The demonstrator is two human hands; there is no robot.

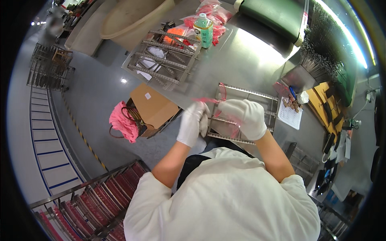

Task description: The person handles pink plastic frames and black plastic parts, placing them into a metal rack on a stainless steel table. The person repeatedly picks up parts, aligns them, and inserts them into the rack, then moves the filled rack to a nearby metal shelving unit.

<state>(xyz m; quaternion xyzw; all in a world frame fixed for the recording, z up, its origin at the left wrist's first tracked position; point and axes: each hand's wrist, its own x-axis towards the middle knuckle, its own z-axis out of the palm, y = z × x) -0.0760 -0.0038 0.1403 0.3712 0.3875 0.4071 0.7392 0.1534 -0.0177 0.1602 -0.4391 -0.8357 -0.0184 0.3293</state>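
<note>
Both my hands wear white gloves. My left hand (193, 122) is closed at the left edge of a metal rack with notched bars (251, 92), a pink strip (206, 100) at its fingertips. The strip is blurred and runs toward my right hand (246, 116), which is closed over the rack. More thin, see-through pink strips (235, 130) hang below my right hand's fingers. A reddish loop (222, 91) stands at the rack's far left corner. The gloves hide part of the rack and the strip ends within them.
On the steel table (245, 52) are another notched rack (161, 60), a green-labelled bottle (203, 31) and bags of pink pieces (215, 12). A paper sheet (289, 116) lies right. An open cardboard box (155, 106) with pink cloth (122, 120) stands left; loaded racks (92, 205) stand lower left.
</note>
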